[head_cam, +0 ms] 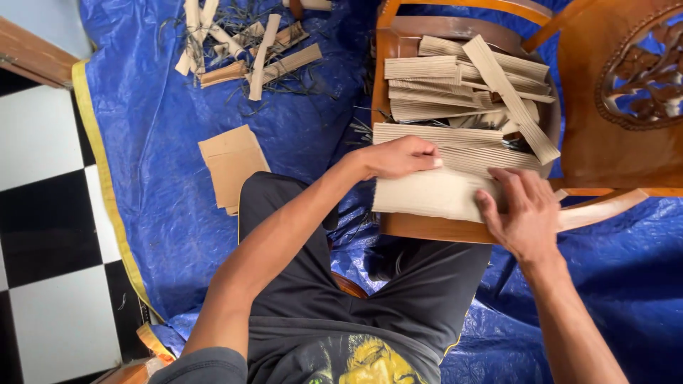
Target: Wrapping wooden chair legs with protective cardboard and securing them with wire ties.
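Both hands on a cardboard sheet (434, 193) at the chair seat's (427, 229) near edge. Left hand (398, 156) pinching its top edge, fingers closed on it. Right hand (523, 210) pressing flat on the right end, fingers spread. Corrugated strips (462, 92) piled just behind (touching sheet). Flat sheets (231, 165) and scraps (245, 43) on blue tarp (156, 142), well apart.
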